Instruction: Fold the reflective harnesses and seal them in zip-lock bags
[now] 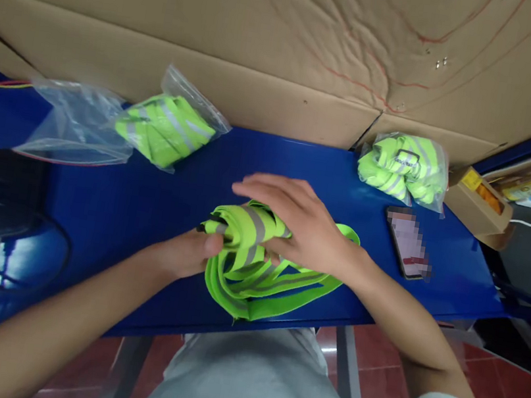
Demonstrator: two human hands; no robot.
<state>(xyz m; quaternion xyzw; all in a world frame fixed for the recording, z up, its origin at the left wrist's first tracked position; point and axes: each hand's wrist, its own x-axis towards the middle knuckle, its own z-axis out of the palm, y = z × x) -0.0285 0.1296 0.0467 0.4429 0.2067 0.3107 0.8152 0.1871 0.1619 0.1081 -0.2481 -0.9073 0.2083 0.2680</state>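
A neon-yellow reflective strap (pixel 254 224) with grey stripes is partly rolled into a bundle, above the near part of the blue table. My left hand (pixel 192 251) grips the bundle from the left, its thumb showing at the front and most fingers hidden behind the fabric. Over the bundle's right side and top reaches my right hand (pixel 299 221), its long fingers pointing left and curved around the roll. Loose loops of the same strap hang below and spread right, under my right wrist, lying near the table's front edge.
Clear plastic bags with folded neon straps lie at back left (pixel 168 131) and back right (pixel 405 166). An unfilled-looking clear bag (pixel 81 125) is further left. A black device (pixel 1 193) with cables is at left; a phone (pixel 407 243) and small cardboard box (pixel 479 204) at right.
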